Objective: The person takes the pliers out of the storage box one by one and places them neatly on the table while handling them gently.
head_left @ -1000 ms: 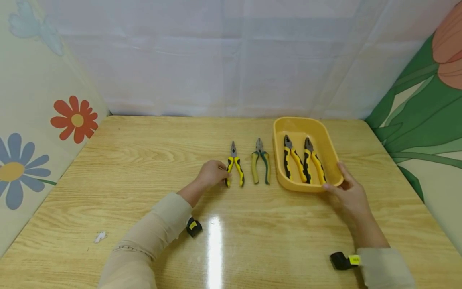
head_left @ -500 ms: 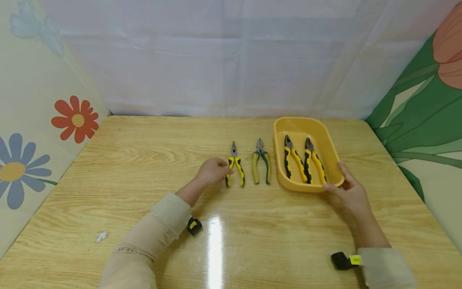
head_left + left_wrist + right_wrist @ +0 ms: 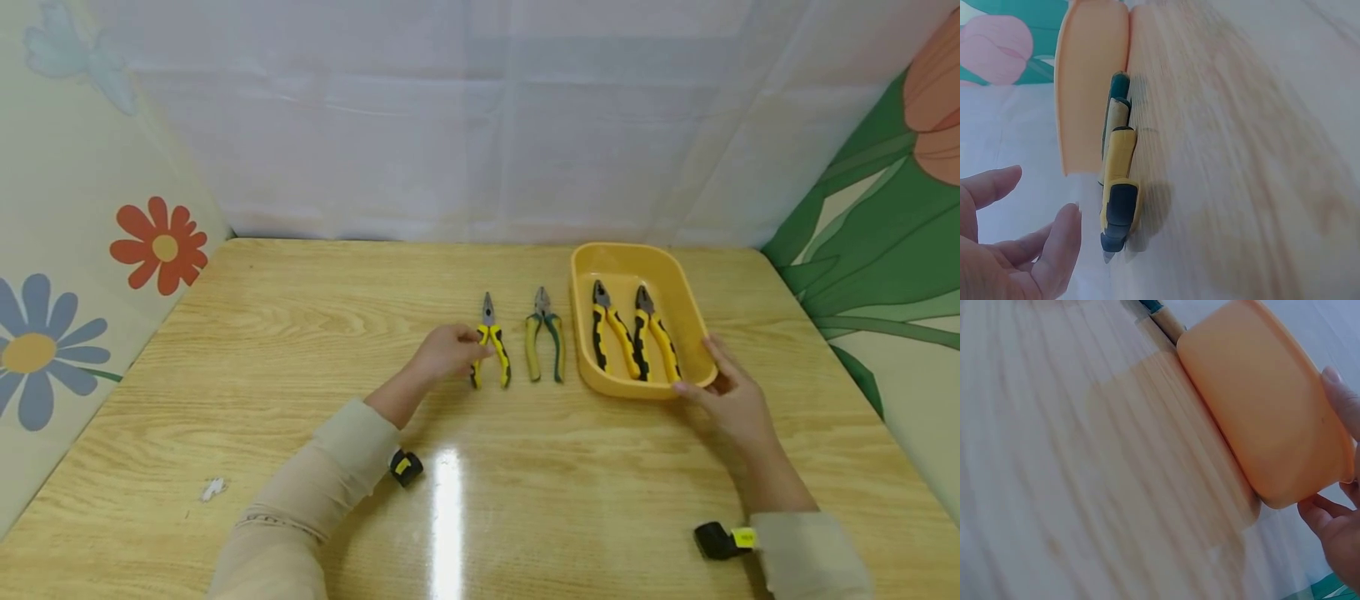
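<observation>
Left hand [image 3: 446, 352]: grip wide, just above pointed pliers [image 3: 488, 314] on table [image 3: 570, 483], from their eight o'clock. Right hand [image 3: 737, 410]: grip pinching tray [image 3: 622, 388] at its five o'clock. Green pliers [image 3: 532, 348] between.

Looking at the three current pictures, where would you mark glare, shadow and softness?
Head: a white streak of glare on the table; left wrist: a soft shadow beside the yellow-and-black pliers, wood grain blurred at lower right; right wrist: grain soft, with a darker patch, shadow or reflection, beside the tray.
</observation>
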Tool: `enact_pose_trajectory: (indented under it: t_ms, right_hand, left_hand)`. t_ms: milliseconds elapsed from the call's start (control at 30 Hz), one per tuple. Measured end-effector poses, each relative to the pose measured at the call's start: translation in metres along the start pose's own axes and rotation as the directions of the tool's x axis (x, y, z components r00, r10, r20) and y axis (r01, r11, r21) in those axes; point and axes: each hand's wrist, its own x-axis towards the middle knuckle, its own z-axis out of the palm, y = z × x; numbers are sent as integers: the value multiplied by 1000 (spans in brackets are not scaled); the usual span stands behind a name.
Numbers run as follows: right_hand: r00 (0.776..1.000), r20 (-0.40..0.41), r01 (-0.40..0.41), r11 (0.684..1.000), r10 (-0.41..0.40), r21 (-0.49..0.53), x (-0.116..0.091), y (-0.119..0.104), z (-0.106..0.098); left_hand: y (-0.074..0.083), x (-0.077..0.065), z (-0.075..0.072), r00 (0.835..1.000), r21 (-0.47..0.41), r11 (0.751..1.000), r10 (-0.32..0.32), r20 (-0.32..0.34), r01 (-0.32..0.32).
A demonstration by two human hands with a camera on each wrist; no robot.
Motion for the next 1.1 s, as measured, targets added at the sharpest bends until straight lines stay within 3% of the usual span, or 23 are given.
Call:
enact_pose_trajectory:
  t_ms: [167,533,800,1100]
  right_hand:
    - [999,10,45,998,-44,-55,0,0,-2]
    - [999,13,52,988,-51,-146,0,-2,-4]
    - [993,46,119,962,-111,-248,-1,-7,-7]
    - [988,56,152,951,-142,-268,-1,-5,-5]
  left_hand:
    - [0,1,2,1000,-62,998,14,15,-13]
    - [5,2,7,998,-134,990,50,46,-43]
    - [10,2,14,996,-178,983,65,67,-52]
    - [16,3,21,991,-269,961,90,103,-60]
